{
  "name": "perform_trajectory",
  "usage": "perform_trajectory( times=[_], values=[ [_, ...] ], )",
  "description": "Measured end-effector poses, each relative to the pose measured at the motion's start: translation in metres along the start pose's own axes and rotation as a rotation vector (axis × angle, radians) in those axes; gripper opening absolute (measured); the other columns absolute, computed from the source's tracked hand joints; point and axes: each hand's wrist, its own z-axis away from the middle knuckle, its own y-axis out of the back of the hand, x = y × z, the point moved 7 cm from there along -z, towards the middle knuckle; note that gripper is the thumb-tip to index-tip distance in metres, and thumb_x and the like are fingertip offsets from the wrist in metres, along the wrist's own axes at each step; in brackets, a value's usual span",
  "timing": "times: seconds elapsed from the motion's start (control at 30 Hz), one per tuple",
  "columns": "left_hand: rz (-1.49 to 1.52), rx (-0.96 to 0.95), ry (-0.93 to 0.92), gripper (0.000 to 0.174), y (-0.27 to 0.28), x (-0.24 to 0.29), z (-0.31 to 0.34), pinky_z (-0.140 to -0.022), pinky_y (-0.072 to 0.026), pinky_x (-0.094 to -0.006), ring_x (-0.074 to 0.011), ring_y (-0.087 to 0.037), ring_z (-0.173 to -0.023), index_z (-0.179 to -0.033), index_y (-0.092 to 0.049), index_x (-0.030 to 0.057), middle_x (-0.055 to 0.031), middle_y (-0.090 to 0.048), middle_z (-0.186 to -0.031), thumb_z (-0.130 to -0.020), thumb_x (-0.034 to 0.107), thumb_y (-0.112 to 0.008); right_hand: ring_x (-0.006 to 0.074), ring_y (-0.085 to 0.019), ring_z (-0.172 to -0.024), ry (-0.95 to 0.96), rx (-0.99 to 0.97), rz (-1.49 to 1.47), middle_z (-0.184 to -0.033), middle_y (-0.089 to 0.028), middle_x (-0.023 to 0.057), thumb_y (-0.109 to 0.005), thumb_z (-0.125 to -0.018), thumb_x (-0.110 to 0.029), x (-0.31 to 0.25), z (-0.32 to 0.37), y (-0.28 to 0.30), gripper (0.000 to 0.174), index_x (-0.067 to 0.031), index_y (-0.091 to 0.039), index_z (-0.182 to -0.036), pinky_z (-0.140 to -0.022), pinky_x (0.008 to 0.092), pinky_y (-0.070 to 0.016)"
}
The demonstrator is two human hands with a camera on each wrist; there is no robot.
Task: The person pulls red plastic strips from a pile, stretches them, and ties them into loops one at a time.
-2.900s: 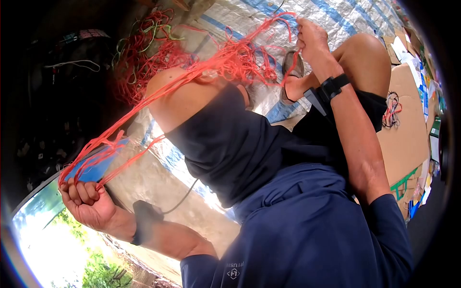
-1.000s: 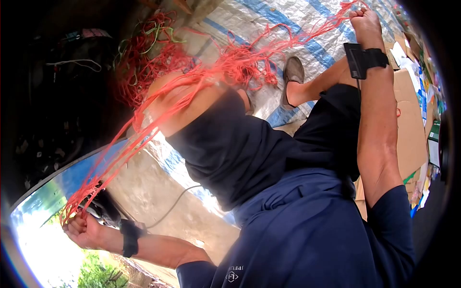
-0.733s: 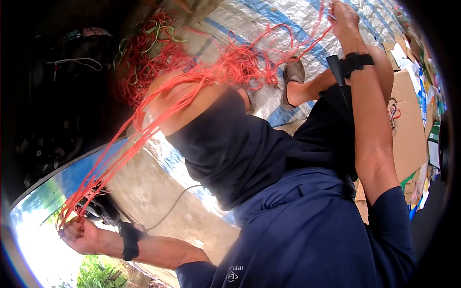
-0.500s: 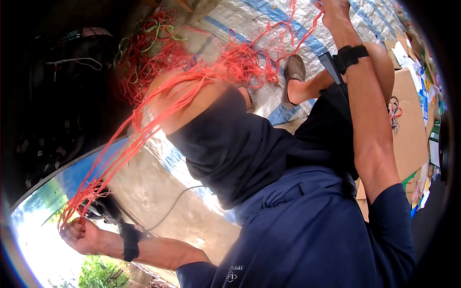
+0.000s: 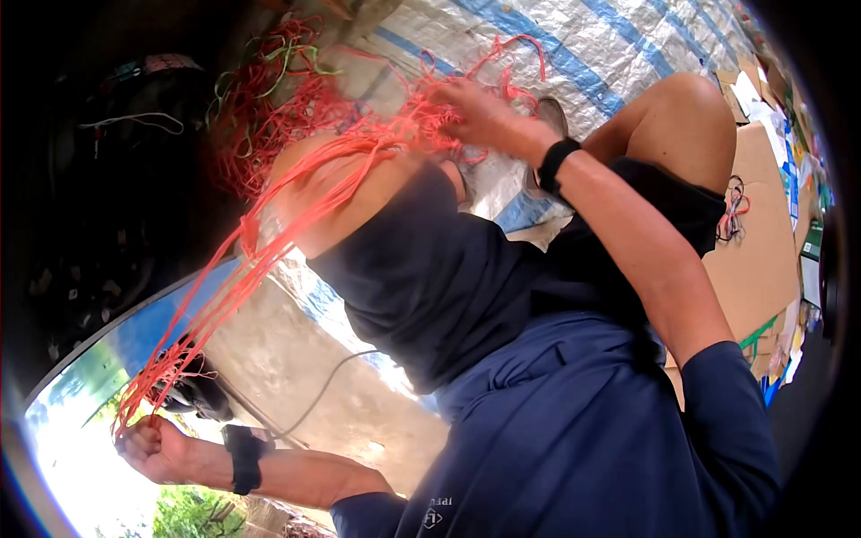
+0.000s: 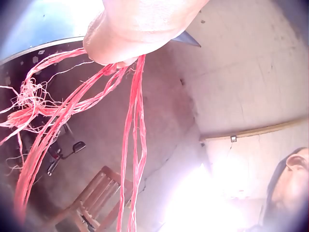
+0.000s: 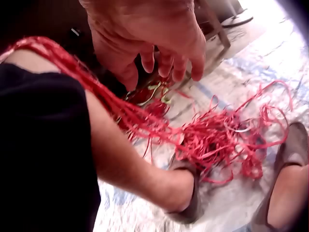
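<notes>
My left hand grips several strands of red plastic twine in curled fingers at the lower left. From that fist the strands run up across the bent knee. In the left wrist view, lengths of twine hang below the hand, with a frayed knot of fibres at the left. My right hand is over the loose tangle beyond the knee, its fingers blurred in the head view. The right wrist view has this hand with loosely spread fingers, holding nothing, above the red tangle.
A larger red and green heap of twine lies at the back left. Underneath is a white and blue striped tarp. Flat cardboard with a small dark bundle of cord stands at the right. A wooden chair shows in the left wrist view.
My right hand has let go of the twine pulled out to the far upper right and come back left over the tangle. My left hand has kept its grip, nearly still over the last second.
</notes>
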Motion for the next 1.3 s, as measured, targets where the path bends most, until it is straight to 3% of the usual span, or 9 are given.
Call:
perform_trajectory(
  times=[0.23,0.3,0.37,0.43,0.47,0.57,0.67,1.1,1.3],
  values=[
    [0.024,-0.027,0.027,0.015,0.002,-0.007,0.005,-0.046,-0.0165,-0.0235,-0.0077,-0.015,-0.045,-0.080,-0.052,-0.0005,0.0031,-0.022,-0.052,-0.094,0.006,-0.049,0.0390,-0.063,-0.098,-0.002,-0.177,-0.197,-0.105,-0.064,0.0191,-0.066,-0.081,-0.017,-0.010,0.005,-0.081,0.031,-0.0057,-0.064,-0.109,-0.083,0.0438,-0.0521],
    [0.008,-0.013,0.029,0.016,0.004,-0.009,0.005,-0.046,-0.0163,-0.0237,-0.0077,-0.015,-0.045,-0.081,-0.051,-0.0004,0.0034,-0.022,-0.052,-0.094,0.007,-0.049,0.0410,-0.065,-0.091,-0.183,-0.195,-0.340,-0.100,-0.067,0.0190,-0.063,-0.084,-0.019,-0.003,0.009,-0.081,0.027,-0.0036,-0.066,-0.106,-0.080,0.0438,-0.0531],
    [-0.006,-0.001,0.033,0.016,0.014,-0.009,0.000,-0.046,-0.0160,-0.0238,-0.0078,-0.015,-0.045,-0.081,-0.051,-0.0004,0.0036,-0.021,-0.052,-0.095,0.008,-0.050,0.0342,-0.068,-0.084,-0.126,-0.141,-0.472,-0.092,-0.070,0.0138,-0.060,-0.088,-0.022,-0.005,0.014,-0.063,0.026,-0.0058,-0.067,-0.106,-0.078,0.0400,-0.0541],
    [0.097,-0.107,0.112,0.018,0.029,-0.013,-0.015,-0.047,-0.0172,-0.0243,-0.0080,-0.015,-0.045,-0.080,-0.050,0.0003,0.0043,-0.020,-0.051,-0.096,0.009,-0.050,0.0241,-0.067,-0.080,-0.502,-0.282,-0.771,-0.087,-0.069,0.0092,-0.058,-0.091,-0.024,-0.013,0.020,-0.033,0.028,-0.0044,-0.067,-0.107,-0.071,0.0349,-0.0543],
    [0.101,-0.104,0.112,0.018,0.029,-0.016,-0.015,-0.047,-0.0172,-0.0243,-0.0080,-0.015,-0.045,-0.080,-0.050,0.0003,0.0043,-0.020,-0.051,-0.096,0.009,-0.050,0.0062,-0.050,-0.056,-0.584,-0.291,-0.792,-0.069,-0.054,-0.0033,-0.055,-0.098,-0.024,-0.011,0.019,-0.026,0.021,-0.0058,-0.062,-0.090,-0.050,0.0240,-0.0397],
    [0.028,0.001,0.087,0.019,0.029,-0.021,-0.010,-0.047,-0.0178,-0.0241,-0.0081,-0.014,-0.045,-0.079,-0.049,0.0012,0.0048,-0.018,-0.051,-0.096,0.009,-0.051,0.0041,-0.033,-0.048,-0.776,-0.299,-1.111,-0.060,-0.039,-0.0086,-0.055,-0.099,-0.026,0.011,0.020,-0.007,0.023,-0.0116,-0.056,-0.081,-0.043,0.0232,-0.0263],
    [0.000,0.046,0.070,0.017,0.028,-0.029,-0.007,-0.046,-0.0180,-0.0238,-0.0078,-0.013,-0.045,-0.081,-0.049,0.0015,0.0049,-0.017,-0.052,-0.096,0.009,-0.051,0.0030,-0.025,-0.047,-0.763,-0.177,-1.333,-0.058,-0.029,-0.0110,-0.056,-0.098,-0.025,0.026,0.010,0.023,0.026,-0.0162,-0.050,-0.075,-0.042,0.0225,-0.0182],
    [-0.018,0.023,0.184,0.024,0.017,-0.048,0.007,-0.044,-0.0157,-0.0234,-0.0064,-0.012,-0.046,-0.078,-0.041,0.0081,0.0055,-0.018,-0.056,-0.100,0.011,-0.050,0.0032,-0.024,-0.042,-0.790,0.107,-1.475,-0.053,-0.033,-0.0100,-0.059,-0.092,-0.021,0.047,0.009,0.069,0.020,-0.0110,-0.053,-0.076,-0.038,0.0225,-0.0170],
    [0.023,-0.113,0.181,0.018,0.000,-0.040,0.012,-0.045,-0.0157,-0.0230,-0.0054,-0.014,-0.046,-0.087,-0.050,-0.0002,0.0058,-0.019,-0.055,-0.101,0.011,-0.048,0.0025,-0.024,-0.043,-0.806,0.149,-1.313,-0.053,-0.032,-0.0109,-0.059,-0.093,-0.024,0.054,0.010,0.073,0.020,-0.0114,-0.056,-0.079,-0.039,0.0222,-0.0177]
  ],
)
